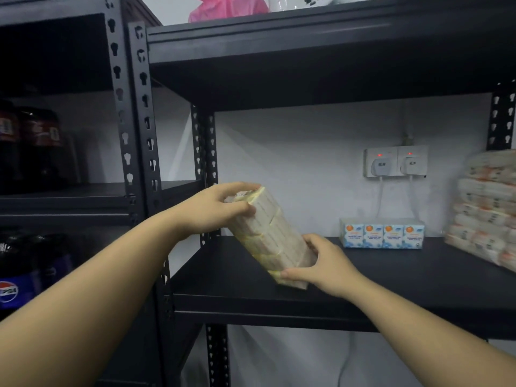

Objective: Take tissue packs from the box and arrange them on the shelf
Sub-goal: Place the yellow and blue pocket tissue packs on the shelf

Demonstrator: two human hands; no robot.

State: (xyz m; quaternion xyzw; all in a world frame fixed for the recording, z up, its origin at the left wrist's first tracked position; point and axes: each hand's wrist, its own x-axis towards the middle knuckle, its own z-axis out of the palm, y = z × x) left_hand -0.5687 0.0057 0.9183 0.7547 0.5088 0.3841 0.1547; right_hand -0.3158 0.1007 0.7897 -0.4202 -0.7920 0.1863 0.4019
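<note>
A long pale yellow and white tissue pack (272,233) leans tilted, its lower end on the black shelf (391,277) and its top toward the left. My left hand (215,209) grips its upper end. My right hand (324,263) holds its lower end near the shelf's left front. At the back of the shelf stands a row of small blue and white tissue packs (382,233). A tall stack of white and orange tissue packs (487,208) fills the right end. The box is out of view.
Two wall sockets with plugs (396,161) sit behind the shelf, cords hanging down. Dark soda bottles (30,146) stand on the left rack, Pepsi bottles (16,277) below. A pink bag (226,8) lies on the top shelf. Perforated black uprights (145,129) divide the racks.
</note>
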